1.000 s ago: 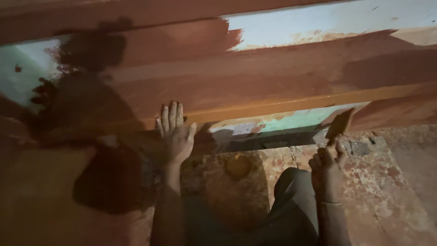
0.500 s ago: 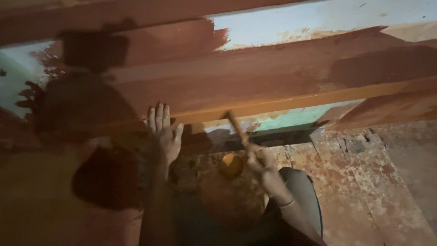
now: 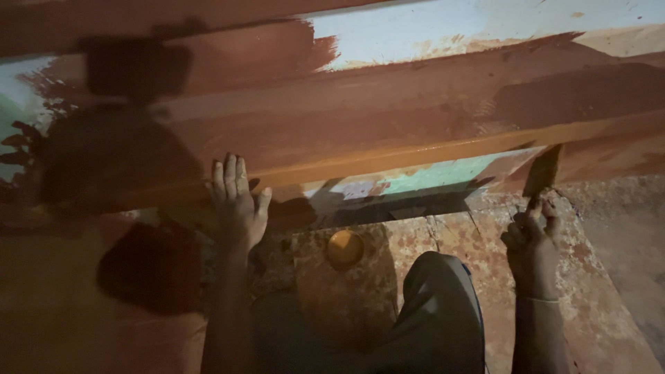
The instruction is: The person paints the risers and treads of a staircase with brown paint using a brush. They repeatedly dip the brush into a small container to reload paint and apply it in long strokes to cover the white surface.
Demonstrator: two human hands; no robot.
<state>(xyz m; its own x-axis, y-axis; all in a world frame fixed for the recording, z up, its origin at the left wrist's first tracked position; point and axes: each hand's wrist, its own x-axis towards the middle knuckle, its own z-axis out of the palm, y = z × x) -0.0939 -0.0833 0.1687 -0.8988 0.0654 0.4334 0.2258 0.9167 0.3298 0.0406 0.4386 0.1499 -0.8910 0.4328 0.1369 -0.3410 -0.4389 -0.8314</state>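
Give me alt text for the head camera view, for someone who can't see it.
A right hand holds a brush against a red-brown painted beam, while the left hand presses flat on its lower edge. A small round yellow container sits on the stained floor between them, beside a knee.

Left hand (image 3: 237,201) raised and pressed flat, palm forward, fingers straight and close together, thumb spread to the side. Left forearm bare, running straight up from the bottom edge. Right hand (image 3: 532,239) lifted at the right, fingers curled shut in a grip, knuckles toward the camera. Right forearm upright below it, thin band at the wrist. Bent knee between both arms.
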